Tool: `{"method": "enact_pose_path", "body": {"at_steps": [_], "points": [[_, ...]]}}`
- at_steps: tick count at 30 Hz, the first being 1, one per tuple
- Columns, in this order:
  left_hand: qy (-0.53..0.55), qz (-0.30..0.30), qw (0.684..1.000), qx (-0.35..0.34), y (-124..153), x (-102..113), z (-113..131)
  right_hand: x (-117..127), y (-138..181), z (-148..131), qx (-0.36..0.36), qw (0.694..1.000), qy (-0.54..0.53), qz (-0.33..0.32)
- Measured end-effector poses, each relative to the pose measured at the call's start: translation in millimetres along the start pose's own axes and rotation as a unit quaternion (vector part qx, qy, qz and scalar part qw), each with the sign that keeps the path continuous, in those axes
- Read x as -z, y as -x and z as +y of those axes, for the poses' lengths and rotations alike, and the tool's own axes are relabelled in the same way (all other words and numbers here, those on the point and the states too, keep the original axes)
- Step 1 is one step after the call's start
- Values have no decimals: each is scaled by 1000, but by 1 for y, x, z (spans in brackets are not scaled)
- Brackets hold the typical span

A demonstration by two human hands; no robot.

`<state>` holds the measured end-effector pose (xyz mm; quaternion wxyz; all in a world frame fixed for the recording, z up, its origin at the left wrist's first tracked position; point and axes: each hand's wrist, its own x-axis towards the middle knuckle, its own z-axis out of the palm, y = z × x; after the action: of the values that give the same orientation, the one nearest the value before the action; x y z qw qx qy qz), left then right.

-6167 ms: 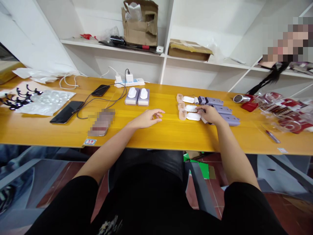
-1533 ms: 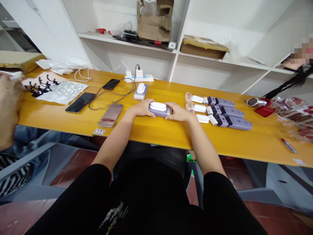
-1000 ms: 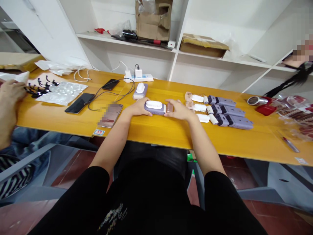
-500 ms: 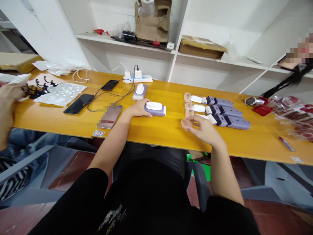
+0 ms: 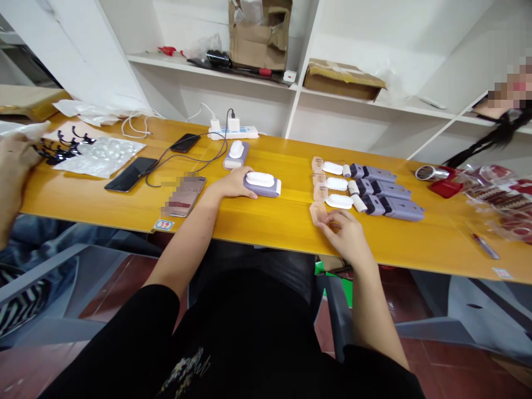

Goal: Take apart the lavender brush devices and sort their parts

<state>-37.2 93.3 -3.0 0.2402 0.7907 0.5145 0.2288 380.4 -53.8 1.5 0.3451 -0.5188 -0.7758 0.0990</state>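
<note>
My left hand (image 5: 236, 183) grips one end of a purple block-shaped device (image 5: 268, 191) with a white oval bristled pad on top. The device rests on the table. A similar purple piece with a white top (image 5: 236, 155) lies just behind it. My right hand (image 5: 348, 235) pinches a peach-coloured, see-through piece (image 5: 318, 213) at the near end of a column of similar pieces (image 5: 320, 192). Beside that column are several white oval pads (image 5: 339, 201), small white cylinders (image 5: 359, 203) and purple parts with dark ends (image 5: 402, 208), set out in rows.
On the left are phones (image 5: 131, 174), cables, a power strip (image 5: 241, 133), a plastic bag (image 5: 106, 157) and black hooked parts (image 5: 62, 149) near another person's hand (image 5: 14, 172). At right lie a red container (image 5: 445, 185), packaged items (image 5: 499, 191) and a pen (image 5: 485, 246). Shelves stand behind.
My right hand has moved slightly towards me with the peach piece, away from the white pads, uncovering the nearest pad. My left hand stays on the purple device.
</note>
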Motion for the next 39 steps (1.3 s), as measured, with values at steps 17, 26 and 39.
{"method": "enact_pose_path", "body": {"at_steps": [17, 26, 39], "points": [[-13, -52, 998, -22, 9, -4, 13, -2, -19, -34, 66, 992, 49, 93], [46, -33, 997, -55, 72, -20, 30, -63, -102, -91, 188, 969, -30, -158], [53, 42, 997, -43, 92, -39, 40, -73, -88, -71, 77, 971, -120, -190]]}}
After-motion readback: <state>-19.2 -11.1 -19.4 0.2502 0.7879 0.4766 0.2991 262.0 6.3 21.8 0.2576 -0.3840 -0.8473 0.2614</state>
